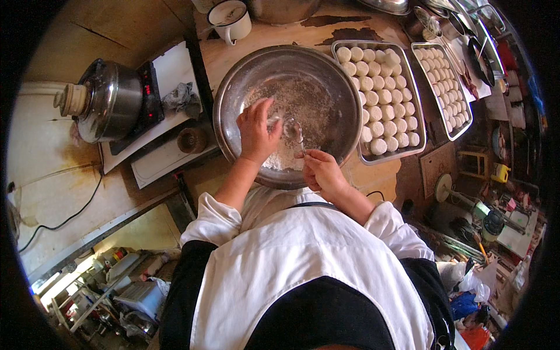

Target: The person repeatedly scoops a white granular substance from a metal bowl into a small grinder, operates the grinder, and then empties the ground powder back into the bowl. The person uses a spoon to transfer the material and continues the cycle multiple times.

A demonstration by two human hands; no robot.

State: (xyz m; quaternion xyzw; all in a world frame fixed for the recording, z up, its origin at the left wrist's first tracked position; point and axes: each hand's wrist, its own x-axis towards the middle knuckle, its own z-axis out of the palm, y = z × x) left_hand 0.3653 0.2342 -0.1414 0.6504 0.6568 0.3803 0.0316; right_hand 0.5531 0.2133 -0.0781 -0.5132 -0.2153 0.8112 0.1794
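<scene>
A wide stainless steel basin [227, 144] stands before me, with white flour-like powder [280, 159] along its near inner side and a thin dusting over its floor. My right hand [323, 173] grips the handle of a small spoon-like utensil with a round, shiny head [293, 130]. That head is over the basin, and whether it contains anything is unclear. Over the basin's left part is my left hand [258, 133], its thumb and curved fingers apart, close to the utensil's head. Something pale shows behind the fingers, too blurred to name.
Metal trays hold rows of round white pieces: one tray [393, 156] beside the basin, another [460, 134] farther right. A lidded pot [118, 96] sits on a lit electric cooker [151, 94] at left, near a grey cloth [179, 96]. An enamel mug [236, 26] stands behind the basin.
</scene>
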